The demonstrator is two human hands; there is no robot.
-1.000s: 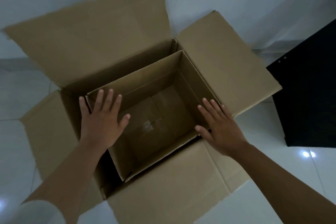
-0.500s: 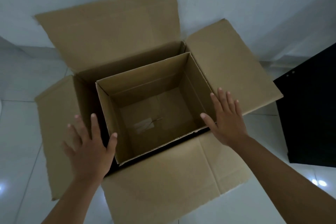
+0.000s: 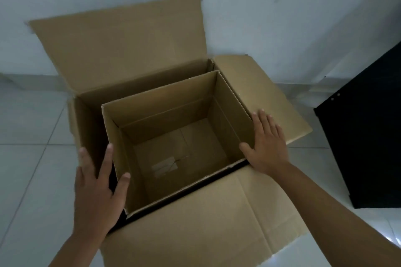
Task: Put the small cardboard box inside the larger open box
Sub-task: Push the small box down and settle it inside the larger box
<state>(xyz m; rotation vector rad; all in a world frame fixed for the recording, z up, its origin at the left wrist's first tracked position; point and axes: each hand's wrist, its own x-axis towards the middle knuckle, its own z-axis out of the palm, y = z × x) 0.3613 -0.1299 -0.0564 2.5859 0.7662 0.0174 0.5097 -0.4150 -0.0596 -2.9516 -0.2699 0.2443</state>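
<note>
Small cardboard box (image 3: 173, 136) sits open-topped inside the larger open box (image 3: 121, 50), pushed toward its right and near walls, left hand (image 3: 97, 191) and right hand (image 3: 269, 145) flat at its sides, fingers spread, gripping nothing; placement judged essentially complete.
</note>
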